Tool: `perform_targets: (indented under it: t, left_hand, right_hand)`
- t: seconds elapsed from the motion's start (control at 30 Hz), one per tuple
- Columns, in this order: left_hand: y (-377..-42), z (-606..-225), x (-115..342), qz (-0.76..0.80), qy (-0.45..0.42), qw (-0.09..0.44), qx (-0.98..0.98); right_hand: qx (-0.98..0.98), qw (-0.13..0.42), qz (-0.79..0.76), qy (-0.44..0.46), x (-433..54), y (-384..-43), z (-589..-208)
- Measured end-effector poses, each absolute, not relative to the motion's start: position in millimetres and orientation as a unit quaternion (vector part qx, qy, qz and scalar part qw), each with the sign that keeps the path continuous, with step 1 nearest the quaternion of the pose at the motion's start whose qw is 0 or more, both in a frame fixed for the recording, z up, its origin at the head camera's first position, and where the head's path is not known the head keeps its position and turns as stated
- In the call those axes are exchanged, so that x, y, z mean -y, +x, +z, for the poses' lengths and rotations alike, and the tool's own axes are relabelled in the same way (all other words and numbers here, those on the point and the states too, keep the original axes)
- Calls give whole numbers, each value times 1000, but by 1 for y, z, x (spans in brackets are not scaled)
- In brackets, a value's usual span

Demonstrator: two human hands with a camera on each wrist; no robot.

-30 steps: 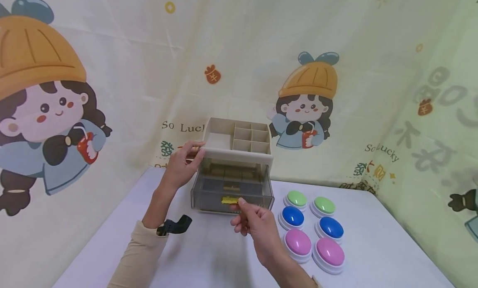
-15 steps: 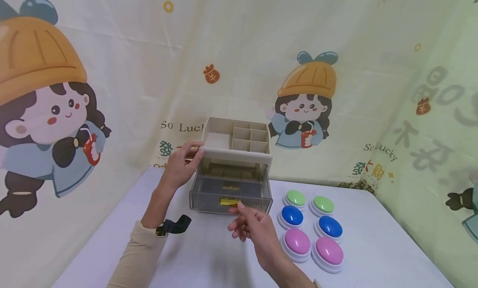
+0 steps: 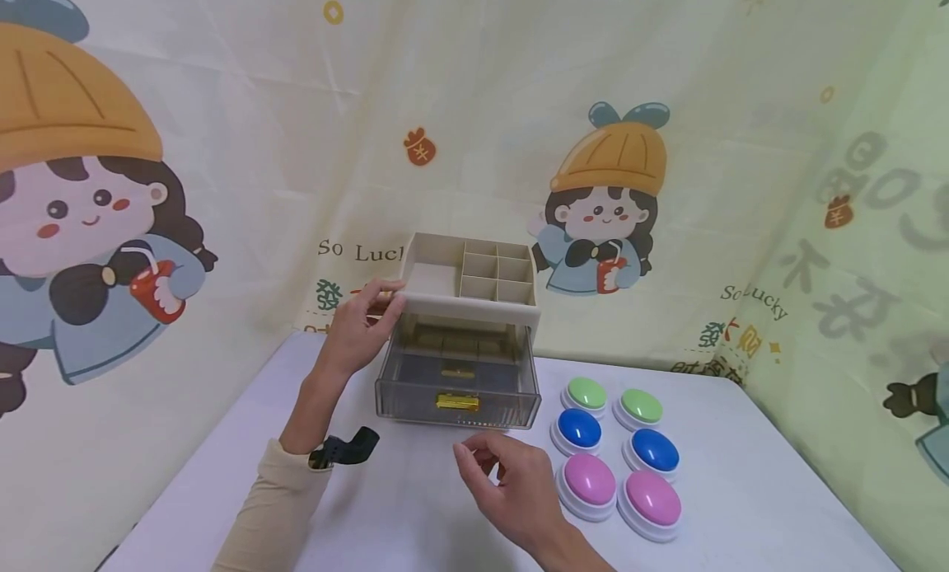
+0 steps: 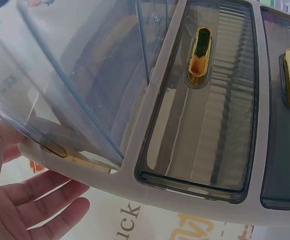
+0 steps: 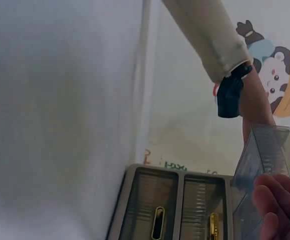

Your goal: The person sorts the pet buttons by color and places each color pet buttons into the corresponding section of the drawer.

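Observation:
A beige desktop drawer organizer (image 3: 474,312) with smoky clear drawers stands on the table. Its top drawer (image 3: 415,400) is pulled out, with a gold handle (image 3: 457,402) on the front. My left hand (image 3: 357,329) holds the organizer's upper left corner between thumb and index finger. In the left wrist view the other fingers (image 4: 45,195) extend below its side, and two lower drawers (image 4: 189,135) sit closed. My right hand (image 3: 511,489) is off the handle, in front of the drawer, with loosely bent fingers and nothing in them.
Green, blue and pink round push buttons (image 3: 589,477) on white bases stand in two columns right of the organizer. A divided tray (image 3: 497,271) forms the organizer's top. Behind the white table (image 3: 415,506) hangs a printed cloth (image 3: 474,176).
My right hand has let go of the drawer's gold handle and drawn back toward me. The drawer stays pulled out. My left hand keeps its place on the organizer.

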State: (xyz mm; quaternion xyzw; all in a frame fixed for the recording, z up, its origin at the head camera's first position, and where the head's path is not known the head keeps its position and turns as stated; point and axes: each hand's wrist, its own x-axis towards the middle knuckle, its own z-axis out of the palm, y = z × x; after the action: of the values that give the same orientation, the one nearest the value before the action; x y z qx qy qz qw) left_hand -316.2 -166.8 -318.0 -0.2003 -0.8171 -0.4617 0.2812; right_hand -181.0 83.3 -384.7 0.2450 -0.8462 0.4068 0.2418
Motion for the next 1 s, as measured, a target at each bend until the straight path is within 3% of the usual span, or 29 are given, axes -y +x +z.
perform_targets:
  t: [0.63,1.0]
  left_hand:
    - [-316,-316,166,-458,-202,282,818]
    - [-315,-318,167,-452,-200,286,821]
  right_hand:
    - [891,257,336,164,-134,-185,-402]
    - [935,185,234,190,-158,-204,-395]
